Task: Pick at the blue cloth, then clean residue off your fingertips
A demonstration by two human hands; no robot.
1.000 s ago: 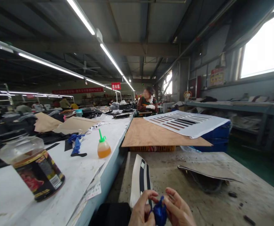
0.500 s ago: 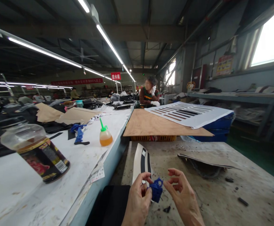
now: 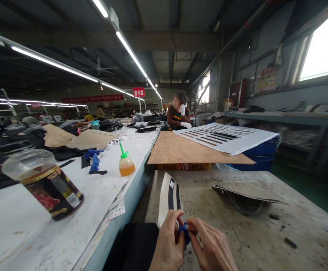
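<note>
Between the fingers (image 3: 178,220) of both hands, a small blue wad (image 3: 184,232), pinched tight from either side

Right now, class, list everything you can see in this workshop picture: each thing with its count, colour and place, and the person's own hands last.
blue wad: one, blue, pinched between both hands
striped piece: one, white with black stripes, on the grey table ahead of the hands
grey table: one, grey and scuffed, under the hands
flat sheet: one, grey-brown, on the grey table at right
jar: one, clear with dark label, tilted on the white bench at left
squeeze bottle: one, orange with green cap, on the white bench
wooden board: one, brown, beyond the table
slotted panel: one, white, on the board
co-worker: one, seated far back
left hand: grip on the wad
right hand: grip on the wad
</note>
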